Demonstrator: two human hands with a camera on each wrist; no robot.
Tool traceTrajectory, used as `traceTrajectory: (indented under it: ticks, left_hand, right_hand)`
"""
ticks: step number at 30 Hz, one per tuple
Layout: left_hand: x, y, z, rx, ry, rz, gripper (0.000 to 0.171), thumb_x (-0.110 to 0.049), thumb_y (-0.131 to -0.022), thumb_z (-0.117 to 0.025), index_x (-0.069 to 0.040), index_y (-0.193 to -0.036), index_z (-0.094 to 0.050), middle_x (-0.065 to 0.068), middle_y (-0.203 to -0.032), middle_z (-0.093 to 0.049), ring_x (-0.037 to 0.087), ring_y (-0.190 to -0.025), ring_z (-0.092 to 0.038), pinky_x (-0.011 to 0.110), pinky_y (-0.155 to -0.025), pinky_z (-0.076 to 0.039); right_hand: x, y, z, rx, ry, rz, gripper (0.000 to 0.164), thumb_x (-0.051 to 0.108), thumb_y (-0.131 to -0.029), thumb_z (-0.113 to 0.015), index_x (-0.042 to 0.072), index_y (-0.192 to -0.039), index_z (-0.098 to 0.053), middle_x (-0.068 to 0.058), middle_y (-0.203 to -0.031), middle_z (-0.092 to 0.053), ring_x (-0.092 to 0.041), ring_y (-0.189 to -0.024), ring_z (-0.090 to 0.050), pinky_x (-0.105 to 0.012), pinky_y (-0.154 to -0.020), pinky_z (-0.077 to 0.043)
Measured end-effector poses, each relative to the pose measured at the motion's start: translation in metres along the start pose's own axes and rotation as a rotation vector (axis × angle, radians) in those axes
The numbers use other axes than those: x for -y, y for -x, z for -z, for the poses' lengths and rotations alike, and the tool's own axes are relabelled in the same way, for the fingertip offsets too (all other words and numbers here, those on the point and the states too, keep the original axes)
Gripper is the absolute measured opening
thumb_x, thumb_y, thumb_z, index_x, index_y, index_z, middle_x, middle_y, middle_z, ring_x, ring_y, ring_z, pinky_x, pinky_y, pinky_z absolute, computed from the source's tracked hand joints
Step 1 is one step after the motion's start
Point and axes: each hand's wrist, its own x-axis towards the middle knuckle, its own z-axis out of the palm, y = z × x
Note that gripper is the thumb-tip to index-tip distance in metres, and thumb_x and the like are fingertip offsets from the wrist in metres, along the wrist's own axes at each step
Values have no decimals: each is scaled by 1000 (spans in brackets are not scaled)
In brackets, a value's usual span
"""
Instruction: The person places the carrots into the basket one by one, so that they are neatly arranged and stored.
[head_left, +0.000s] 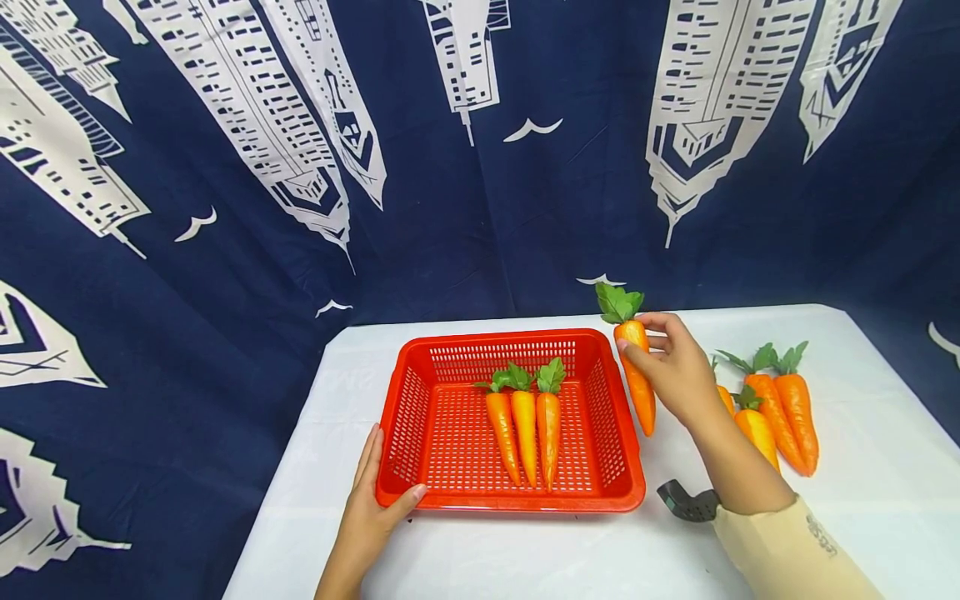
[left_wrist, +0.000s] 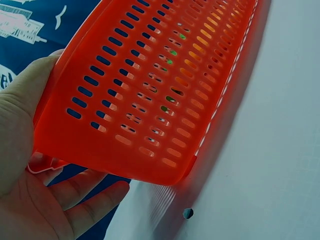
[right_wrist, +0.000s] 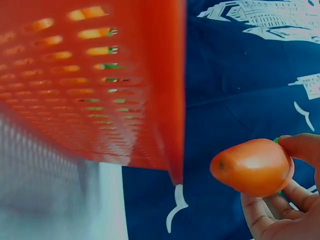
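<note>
My right hand [head_left: 675,367] holds an orange carrot [head_left: 639,392] between thumb and fingers near its leafy top, tip down, beside the right rim of a red plastic basket [head_left: 517,503]. In the right wrist view the carrot [right_wrist: 252,167] shows tip-on, apart from the basket wall [right_wrist: 150,115]. My left hand [head_left: 369,508] grips the basket's near left corner, thumb on the front rim and fingers along the left side. The left wrist view shows the hand [left_wrist: 55,195] around that corner of the basket [left_wrist: 130,100]. Inside the basket three carrots [head_left: 527,433] lie side by side.
Several more carrots [head_left: 783,417] lie on the white table [head_left: 885,517] at the right, partly behind the right forearm. A small black object [head_left: 686,502] sits by the right wrist. A dark blue cloth [head_left: 495,225] with white building prints hangs behind the table.
</note>
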Motion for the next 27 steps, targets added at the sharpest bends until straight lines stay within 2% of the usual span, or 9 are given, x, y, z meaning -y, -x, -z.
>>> traceTrajectory:
  ticks: [8, 12, 15, 19, 27]
  left_hand:
    - [0, 0, 0, -1, -11, -5, 106, -31, -83, -84, -33, -163, -15, -10, -170, -10, 21, -155, -18, 53, -121, -22]
    - [1, 0, 0, -4, -10, 3, 106, -30, -83, -84, -32, -163, -16, -11, -170, -10, 19, -155, -18, 20, -119, -23]
    - [1, 0, 0, -1, -3, 8, 105, -30, -83, -84, -32, -163, -16, -12, -170, -10, 18, -155, -17, 16, -117, -21]
    - [0, 0, 0, 2, -12, 1, 105, -32, -83, -84, -31, -163, -16, -12, -170, -10, 19, -155, -18, 43, -121, -22]
    - [0, 0, 0, -1, 1, -4, 105, -30, -83, -84, -31, -163, -16, -12, -170, -10, 19, -155, -16, 53, -122, -20]
  right_hand:
    - [14, -3, -4, 45, -17, 67, 51, 41, -98, -64, 16, -140, -50, -19, -139, -55, -39, -121, -61, -47, -89, -60]
    - [20, -8, -10, 61, -5, 124, 45, 35, -100, -62, 18, -141, -54, -19, -137, -52, -41, -121, -62, -51, -89, -59]
    - [26, -11, -15, 75, 7, 165, 42, 30, -102, -61, 18, -142, -56, -19, -135, -48, -42, -121, -61, -53, -90, -58]
    - [35, -14, -21, 107, 7, 179, 40, 31, -102, -60, 19, -141, -58, -20, -135, -47, -43, -122, -60, -57, -92, -57]
    - [47, -21, -39, 179, -9, 181, 42, 28, -102, -61, 15, -141, -56, -17, -134, -51, -40, -123, -61, -54, -95, -56]
